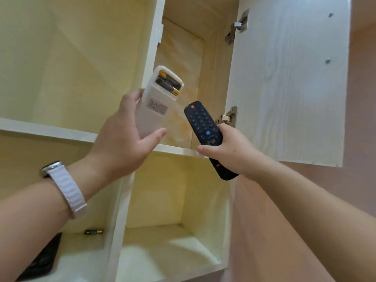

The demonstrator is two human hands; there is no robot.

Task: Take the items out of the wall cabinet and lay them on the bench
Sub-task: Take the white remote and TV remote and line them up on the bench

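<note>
Wall cabinet is standing open, its door swinging out just right of the right hand's grip; pink wall beyond that. Retrieval step is underway, I'd say: both hands are loaded in front of the upper right compartment. Bench isn't showing, so the next move is calling for lowering both arms and turning down to find it.

Left hand is wrapping the lower half of a white remote, back facing the camera, cover off, two batteries sitting exposed above the grip. Keeping it level matters or they may be dropping out.

Right hand is clamping a black remote round its middle, buttons facing out, both ends sticking out of the fist.

Still to clear, well below the left wrist in the lower left compartment: a dark object, partly hidden, and a loose battery lying beside it.
</note>
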